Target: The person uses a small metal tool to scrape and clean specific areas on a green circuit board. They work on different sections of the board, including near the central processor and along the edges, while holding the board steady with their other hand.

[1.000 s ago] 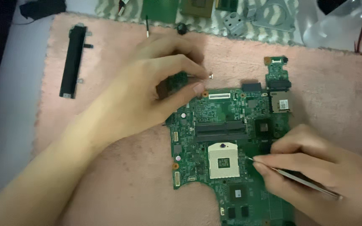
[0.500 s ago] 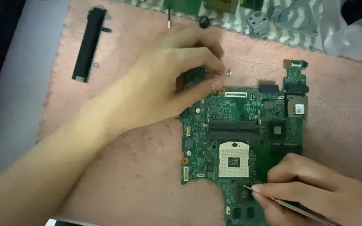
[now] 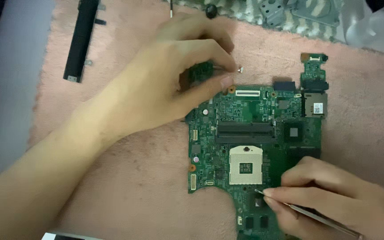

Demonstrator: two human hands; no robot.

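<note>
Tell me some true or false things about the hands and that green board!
1. The right hand holds thin metal tweezers. True.
2. The green circuit board lies on a blue towel. False: it lies on a pink fuzzy mat.
3. The left hand rests at the board's top left corner. True.
4. A long black strip lies on top of the board. False: it lies apart, far left on the mat.

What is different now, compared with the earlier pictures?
The right hand slid its metal tool down the green circuit board, from beside the white socket to below it. The left hand still pinches the board's top left corner.
</note>
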